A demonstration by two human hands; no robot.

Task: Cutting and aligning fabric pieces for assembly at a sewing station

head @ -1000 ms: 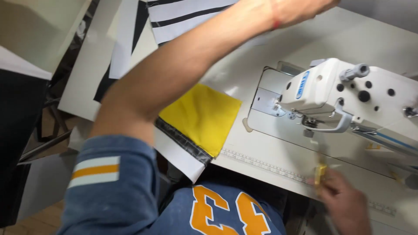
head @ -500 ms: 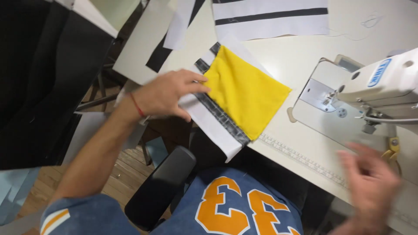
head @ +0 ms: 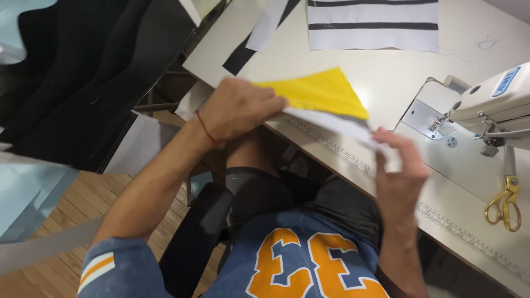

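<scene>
— Right, where's the cloth (head: 323, 91)?
— Centre of the frame, lifted just off the desk (head: 386, 72) — yellow on top, a white and grey layer under it. Left hand (head: 237, 110) curled shut over its left end, knuckles up. Right hand (head: 400, 171) pinching the lower right corner, fingers closed on the white edge.
— Best way to handle this bit?
— Probably keep both grips firm and the layers level, edges matched before lowering toward the sewing machine (head: 491, 105) at the right. Slack in the middle likely to let the layers slip apart.
— Anything else to mind?
— Gold-handled scissors (head: 505, 204) lying at the right edge, well apart from the hands. Striped fabric (head: 372, 25) flat at the top of the frame, near but not touching.
— Any containers, bins, trays?
— None in view — loose pieces only, lying bare on the desk.
</scene>
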